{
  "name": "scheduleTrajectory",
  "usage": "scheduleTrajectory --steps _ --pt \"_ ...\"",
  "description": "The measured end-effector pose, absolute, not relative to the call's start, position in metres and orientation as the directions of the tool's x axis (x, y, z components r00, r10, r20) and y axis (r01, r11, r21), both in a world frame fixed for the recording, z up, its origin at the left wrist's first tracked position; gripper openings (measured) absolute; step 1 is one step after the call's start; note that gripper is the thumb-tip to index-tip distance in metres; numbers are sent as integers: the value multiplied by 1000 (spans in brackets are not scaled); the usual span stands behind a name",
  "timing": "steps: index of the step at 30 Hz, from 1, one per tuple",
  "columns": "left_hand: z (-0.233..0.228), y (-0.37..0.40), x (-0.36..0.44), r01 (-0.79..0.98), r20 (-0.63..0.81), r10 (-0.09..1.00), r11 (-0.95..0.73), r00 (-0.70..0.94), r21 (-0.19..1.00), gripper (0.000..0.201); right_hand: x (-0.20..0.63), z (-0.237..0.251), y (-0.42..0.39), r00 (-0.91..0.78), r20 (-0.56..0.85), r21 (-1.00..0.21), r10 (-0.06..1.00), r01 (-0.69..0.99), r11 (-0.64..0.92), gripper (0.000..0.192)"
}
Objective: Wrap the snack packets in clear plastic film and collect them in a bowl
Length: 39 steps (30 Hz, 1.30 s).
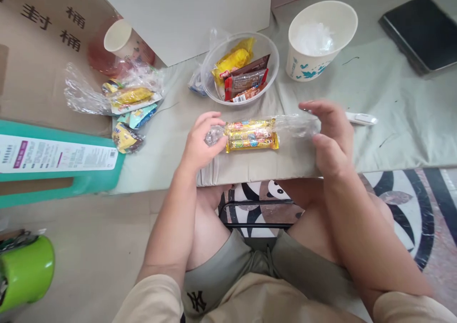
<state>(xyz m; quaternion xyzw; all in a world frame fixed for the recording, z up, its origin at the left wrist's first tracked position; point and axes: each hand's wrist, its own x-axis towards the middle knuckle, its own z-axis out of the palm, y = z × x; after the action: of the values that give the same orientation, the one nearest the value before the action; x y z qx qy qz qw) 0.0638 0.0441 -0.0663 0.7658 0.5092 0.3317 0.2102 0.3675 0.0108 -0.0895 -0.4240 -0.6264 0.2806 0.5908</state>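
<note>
On the cloth in front of me lies a clear plastic bag (294,124) with several yellow-wrapped snack sticks (252,135) side by side at its left part. My left hand (203,140) curves round the bag's crumpled left end, thumb and fingers apart, fingertips at the edge of the sticks. At the loose right end of the bag is my right hand (332,140), its thumb and index finger spread wide with the clear film between them. Whether either hand presses on the film is hard to see. Just behind the right hand lies a white slim tool (361,118), partly hidden.
Behind the bag stands a clear plastic bowl (204,71) of wrapped snacks. A paper tub (307,68) with clear plastic inside and a black flat device (421,33) are to the right. Snack packets (134,97), a paper cup (119,40) and a teal-edged box (96,154) lie left.
</note>
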Motion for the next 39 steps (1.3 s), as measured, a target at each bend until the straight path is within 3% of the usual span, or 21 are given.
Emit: scheduleTrajectory --steps 2,6,12,14,16,18,20,22,23,25,27,29,32,34,37,39 --pt "-66 47 72 588 271 949 -312 158 746 9 364 -88 11 6 476 -847 879 273 456 40" --pt "-63 53 84 394 133 981 -68 -140 917 17 356 -86 13 159 490 -797 857 480 366 6" --pt "-57 67 84 238 -96 910 206 -403 949 26 353 -91 12 432 587 -776 685 540 325 15" --pt "-58 72 76 247 -120 873 262 -473 933 24 350 -91 10 335 657 -694 675 618 369 16" --pt "-59 73 67 276 -87 826 283 -557 919 12 345 -92 9 161 657 -620 737 671 406 24" --pt "-59 68 61 374 89 772 199 -629 906 26 340 -93 10 26 599 -590 800 690 419 43" --pt "-55 54 60 576 385 727 17 -568 817 38 338 -95 12 -40 541 -583 840 702 409 58" --pt "-49 38 66 755 558 775 -167 -298 634 24 338 -97 14 -62 495 -578 866 720 383 61" --pt "-45 30 70 792 519 843 -219 -140 569 15 339 -97 15 -65 467 -577 882 734 360 59" --pt "-38 19 80 830 284 956 -220 78 513 17 341 -96 15 -68 394 -570 917 764 302 48" --pt "-33 16 87 867 38 992 -120 116 484 35 342 -94 13 -66 329 -561 942 789 252 34" --pt "-29 17 88 896 -87 994 -20 65 443 52 342 -92 12 -61 304 -563 951 794 231 29" --pt "-25 19 82 912 -166 986 40 30 407 55 340 -90 10 -55 345 -560 937 789 253 37" --pt "-22 18 76 896 -198 977 22 74 443 39 338 -90 9 -67 367 -526 928 808 267 51" --pt "-17 12 72 817 -153 955 -127 253 562 8 334 -91 7 -93 352 -467 931 845 261 59" --pt "-11 6 71 748 -62 927 -258 370 611 11 333 -90 7 -72 348 -445 935 865 233 53"
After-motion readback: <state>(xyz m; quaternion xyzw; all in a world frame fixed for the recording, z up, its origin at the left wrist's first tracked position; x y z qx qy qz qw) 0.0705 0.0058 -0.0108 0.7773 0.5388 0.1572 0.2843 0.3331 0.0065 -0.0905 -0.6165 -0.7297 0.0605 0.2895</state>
